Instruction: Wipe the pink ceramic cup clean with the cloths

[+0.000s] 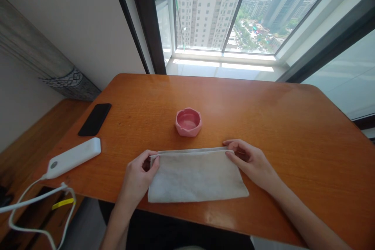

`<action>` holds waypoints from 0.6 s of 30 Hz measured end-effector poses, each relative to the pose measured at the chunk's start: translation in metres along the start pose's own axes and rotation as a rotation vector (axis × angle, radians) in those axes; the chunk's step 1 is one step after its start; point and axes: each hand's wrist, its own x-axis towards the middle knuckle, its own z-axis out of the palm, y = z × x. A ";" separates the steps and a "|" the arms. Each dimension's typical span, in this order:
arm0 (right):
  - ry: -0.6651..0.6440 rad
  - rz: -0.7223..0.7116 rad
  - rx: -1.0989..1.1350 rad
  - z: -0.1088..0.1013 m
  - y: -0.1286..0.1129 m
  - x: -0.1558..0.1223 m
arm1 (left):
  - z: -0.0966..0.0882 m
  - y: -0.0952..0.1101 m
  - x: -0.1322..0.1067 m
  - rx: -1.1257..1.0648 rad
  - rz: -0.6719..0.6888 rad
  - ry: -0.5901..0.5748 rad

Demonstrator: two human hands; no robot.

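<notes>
"What do we have at the far left?"

"A grey curtain point(72, 80) with a patterned band, then a white cable point(32, 199) running to a long white case point(74, 158) on the desk point(293, 133). Just beyond the case we see a black phone point(94, 120) lying flat."

"And our left hand point(138, 177)?"

"Its grip is narrow: we pinch the far left corner of the pale cloth point(196, 175) between thumb and fingers."

"Where does that cloth lie?"

"On the desk, near the edge closest to us, spread between our hands. Along its far side we can make out two layers."

"The pink dish point(189, 123)?"

"Upright, just past the cloth and apart from it."

"Then our right hand point(250, 160)?"

"We hold the far right corner there, thumb on top, the grip narrow too. How firmly it presses, we cannot tell."
</notes>
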 end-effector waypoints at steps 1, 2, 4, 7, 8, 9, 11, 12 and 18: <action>0.017 0.001 0.000 0.001 0.003 0.000 | 0.001 -0.004 -0.001 -0.014 -0.006 0.005; 0.036 0.000 -0.003 0.002 0.005 -0.001 | 0.003 -0.008 -0.001 -0.023 -0.010 0.019; 0.065 -0.001 -0.025 0.005 0.006 -0.002 | 0.006 -0.015 -0.003 -0.023 -0.017 0.062; 0.096 -0.003 -0.071 0.007 0.003 -0.003 | 0.010 -0.017 -0.004 0.006 -0.027 0.105; 0.106 -0.006 -0.085 0.008 0.002 -0.003 | 0.011 -0.017 -0.003 0.015 -0.028 0.112; 0.116 -0.009 -0.096 0.009 0.001 -0.003 | 0.011 -0.015 -0.003 0.024 -0.027 0.119; 0.135 -0.014 -0.111 0.010 -0.001 -0.004 | 0.012 -0.011 -0.003 0.049 -0.024 0.136; 0.139 -0.015 -0.116 0.011 -0.002 -0.004 | 0.012 -0.009 -0.003 0.060 -0.022 0.145; 0.154 -0.036 -0.195 0.013 -0.002 -0.005 | 0.012 -0.003 -0.002 0.083 -0.013 0.170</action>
